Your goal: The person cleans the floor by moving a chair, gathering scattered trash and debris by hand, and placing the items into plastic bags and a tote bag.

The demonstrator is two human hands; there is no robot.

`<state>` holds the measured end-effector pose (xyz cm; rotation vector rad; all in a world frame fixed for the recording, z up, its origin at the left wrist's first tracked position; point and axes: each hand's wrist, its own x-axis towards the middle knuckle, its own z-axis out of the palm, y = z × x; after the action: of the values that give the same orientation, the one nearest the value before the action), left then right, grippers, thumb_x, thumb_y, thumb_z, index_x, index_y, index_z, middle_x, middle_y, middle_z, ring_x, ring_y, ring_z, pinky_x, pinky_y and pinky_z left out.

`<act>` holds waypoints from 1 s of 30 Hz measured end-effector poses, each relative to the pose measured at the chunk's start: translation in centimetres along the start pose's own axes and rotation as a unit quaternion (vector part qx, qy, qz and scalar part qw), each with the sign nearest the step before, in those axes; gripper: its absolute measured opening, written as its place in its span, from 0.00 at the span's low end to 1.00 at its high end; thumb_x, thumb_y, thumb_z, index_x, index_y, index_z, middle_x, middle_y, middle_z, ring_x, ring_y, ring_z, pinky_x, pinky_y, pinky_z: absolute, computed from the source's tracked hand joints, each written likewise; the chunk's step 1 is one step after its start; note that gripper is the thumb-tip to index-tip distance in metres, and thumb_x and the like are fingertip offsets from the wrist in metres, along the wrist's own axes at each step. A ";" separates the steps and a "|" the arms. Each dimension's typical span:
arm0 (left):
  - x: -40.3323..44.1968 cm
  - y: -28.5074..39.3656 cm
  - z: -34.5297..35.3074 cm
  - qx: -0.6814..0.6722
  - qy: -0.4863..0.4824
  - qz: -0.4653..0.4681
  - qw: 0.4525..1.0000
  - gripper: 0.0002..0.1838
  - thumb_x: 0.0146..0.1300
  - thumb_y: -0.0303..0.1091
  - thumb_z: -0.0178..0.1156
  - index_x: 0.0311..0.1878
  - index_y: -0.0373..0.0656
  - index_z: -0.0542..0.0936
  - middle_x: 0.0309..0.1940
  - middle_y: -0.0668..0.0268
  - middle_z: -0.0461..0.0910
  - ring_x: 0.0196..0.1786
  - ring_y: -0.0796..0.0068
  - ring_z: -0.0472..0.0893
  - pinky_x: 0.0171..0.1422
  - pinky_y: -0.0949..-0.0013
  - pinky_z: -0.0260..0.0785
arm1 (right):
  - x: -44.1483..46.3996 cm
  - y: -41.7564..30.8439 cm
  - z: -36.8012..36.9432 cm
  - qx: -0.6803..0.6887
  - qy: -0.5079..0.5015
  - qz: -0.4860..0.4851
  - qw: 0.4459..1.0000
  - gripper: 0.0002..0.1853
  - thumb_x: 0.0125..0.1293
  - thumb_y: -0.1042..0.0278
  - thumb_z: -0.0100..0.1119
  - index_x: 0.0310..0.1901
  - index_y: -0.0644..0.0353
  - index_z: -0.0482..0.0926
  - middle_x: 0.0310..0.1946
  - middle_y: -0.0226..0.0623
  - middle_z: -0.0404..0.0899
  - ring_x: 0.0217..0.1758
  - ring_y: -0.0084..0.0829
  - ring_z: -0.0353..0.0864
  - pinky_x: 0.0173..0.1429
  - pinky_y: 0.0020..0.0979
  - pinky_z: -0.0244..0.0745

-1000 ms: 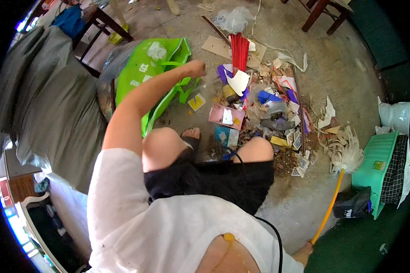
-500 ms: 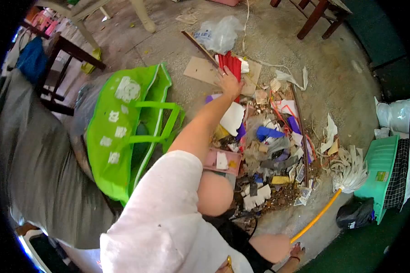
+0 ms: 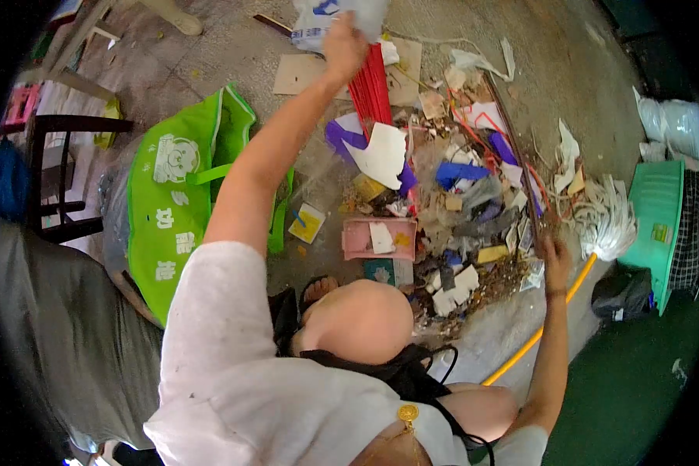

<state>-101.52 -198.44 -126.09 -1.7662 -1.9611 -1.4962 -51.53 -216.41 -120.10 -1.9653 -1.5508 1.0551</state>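
Note:
My left hand (image 3: 345, 48), at the top of the view, is closed on a crumpled white plastic bag (image 3: 309, 35) with blue print. Just below it, a folded red strip-like item (image 3: 371, 89) lies over flat brown cardboard (image 3: 299, 74). At the right edge of the rubbish pile (image 3: 474, 206) is my right hand (image 3: 553, 255), close to the lower end of a thin dark stick (image 3: 518, 140). Its fingers are blurred, and whether they grip anything does not show. Torn white board (image 3: 380, 155), blue scraps (image 3: 458, 175) and a pink tray (image 3: 357, 239) lie among the pile.
A green bag (image 3: 163, 225) stands at left beside dark grey cloth (image 3: 70, 326). On the right are a mop head (image 3: 604, 217) with an orange handle (image 3: 537, 332), a teal basket (image 3: 656, 225) and a black bag (image 3: 623, 293). A dark wooden stool (image 3: 78, 124) is at upper left.
My left hand has left the red item and taken hold of the plastic bag, which now overlaps the stick near it. My right hand has moved up from the floor to the pile's edge.

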 end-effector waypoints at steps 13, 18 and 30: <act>-21.0 17.4 -7.3 -0.226 -0.562 0.129 0.785 0.25 0.45 0.31 0.58 0.49 0.38 0.65 0.41 0.53 0.67 0.43 0.53 0.69 0.47 0.58 0.63 | 10.5 1.9 8.8 -0.025 0.020 -0.051 0.998 0.16 0.43 0.67 0.56 0.34 0.70 0.75 0.30 0.51 0.76 0.33 0.43 0.75 0.39 0.35 0.69; -18.6 12.8 -11.2 -0.003 -0.463 0.005 0.886 0.26 0.48 0.34 0.58 0.51 0.37 0.64 0.46 0.51 0.66 0.48 0.53 0.67 0.53 0.60 0.60 | 11.3 10.8 0.2 -0.402 0.143 0.025 0.904 0.25 0.44 0.56 0.56 0.41 0.66 0.71 0.38 0.56 0.71 0.42 0.50 0.72 0.48 0.41 0.66; -15.5 0.9 -29.2 0.612 -0.356 -0.175 0.684 0.47 0.40 0.48 0.65 0.60 0.39 0.51 0.58 0.47 0.53 0.57 0.48 0.57 0.48 0.32 0.53 | 6.3 5.9 5.9 -0.215 -0.130 -0.178 0.952 0.41 0.53 0.43 0.48 0.57 0.73 0.54 0.56 0.57 0.58 0.61 0.48 0.55 0.63 0.37 0.49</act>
<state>-110.57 -229.85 -120.67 -1.2813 -2.5899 0.7657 -51.80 -212.82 -129.88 -1.7422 -2.3395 0.9037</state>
